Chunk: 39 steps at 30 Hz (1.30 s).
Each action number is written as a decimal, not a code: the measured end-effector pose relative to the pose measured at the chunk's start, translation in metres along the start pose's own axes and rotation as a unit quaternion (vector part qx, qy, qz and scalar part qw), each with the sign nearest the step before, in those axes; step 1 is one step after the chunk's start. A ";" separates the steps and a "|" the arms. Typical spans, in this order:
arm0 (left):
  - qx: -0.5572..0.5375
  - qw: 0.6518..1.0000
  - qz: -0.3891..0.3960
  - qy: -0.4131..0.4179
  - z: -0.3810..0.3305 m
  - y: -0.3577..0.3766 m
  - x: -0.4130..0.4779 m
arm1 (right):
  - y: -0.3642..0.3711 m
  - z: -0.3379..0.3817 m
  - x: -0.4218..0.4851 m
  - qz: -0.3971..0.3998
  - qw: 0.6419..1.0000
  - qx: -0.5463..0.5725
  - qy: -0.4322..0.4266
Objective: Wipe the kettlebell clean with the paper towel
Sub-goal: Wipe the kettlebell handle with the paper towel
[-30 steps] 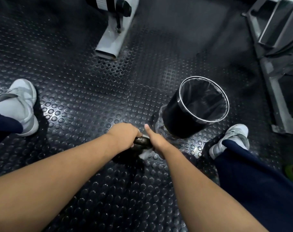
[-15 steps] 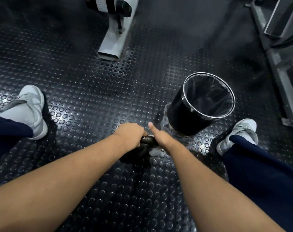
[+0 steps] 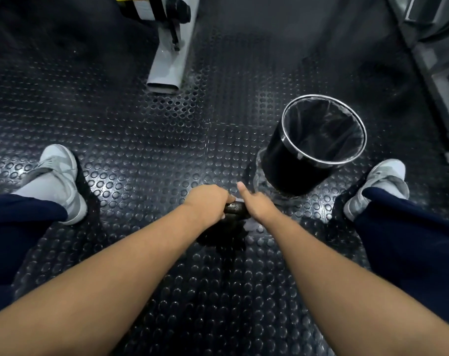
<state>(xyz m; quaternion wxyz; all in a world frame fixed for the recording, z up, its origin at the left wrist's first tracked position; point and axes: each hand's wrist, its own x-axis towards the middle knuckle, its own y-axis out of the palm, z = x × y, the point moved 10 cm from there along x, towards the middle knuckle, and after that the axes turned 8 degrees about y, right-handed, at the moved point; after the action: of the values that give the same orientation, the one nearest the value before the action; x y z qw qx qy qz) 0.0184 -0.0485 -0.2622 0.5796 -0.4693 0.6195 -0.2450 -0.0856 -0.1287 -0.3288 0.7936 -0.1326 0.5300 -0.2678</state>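
On the floor (image 3: 141,140), left hand (image 3: 209,201) grips the kettlebell (image 3: 235,210); right hand (image 3: 259,209) holds paper towel (image 3: 250,224) against it.

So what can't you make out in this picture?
Head view only.
Kettlebell: a bit of handle shows; the body is lost under the hands and in shadow.
Towel: white scraps only, the rest is under the right hand.
Left hand: grips the handle; its palm side is hidden.
Bin: dark inside, contents unclear.
Machine: cut off by the top edge.
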 end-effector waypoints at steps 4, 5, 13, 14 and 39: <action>0.005 1.000 -0.009 0.000 0.000 -0.001 0.001 | 0.004 -0.001 0.003 0.035 0.999 0.024 0.015; 0.006 1.000 -0.010 0.000 0.000 -0.002 0.002 | 0.004 0.000 0.004 0.037 0.999 0.016 0.014; 0.023 1.000 -0.013 0.008 0.001 -0.001 0.005 | -0.018 0.023 0.006 0.034 0.990 -0.134 -0.019; 0.026 1.000 -0.012 0.010 0.000 -0.001 0.006 | -0.015 0.023 0.006 0.039 0.989 -0.142 -0.020; 0.039 0.999 -0.001 0.013 0.002 -0.002 0.007 | -0.007 0.034 -0.004 0.098 0.978 -0.179 -0.043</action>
<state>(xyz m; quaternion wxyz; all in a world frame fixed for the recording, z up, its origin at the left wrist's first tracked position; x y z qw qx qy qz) 0.0213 -0.0546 -0.2644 0.5889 -0.4434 0.6170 -0.2756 -0.0575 -0.1352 -0.3084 0.8014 -0.2307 0.5454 -0.0834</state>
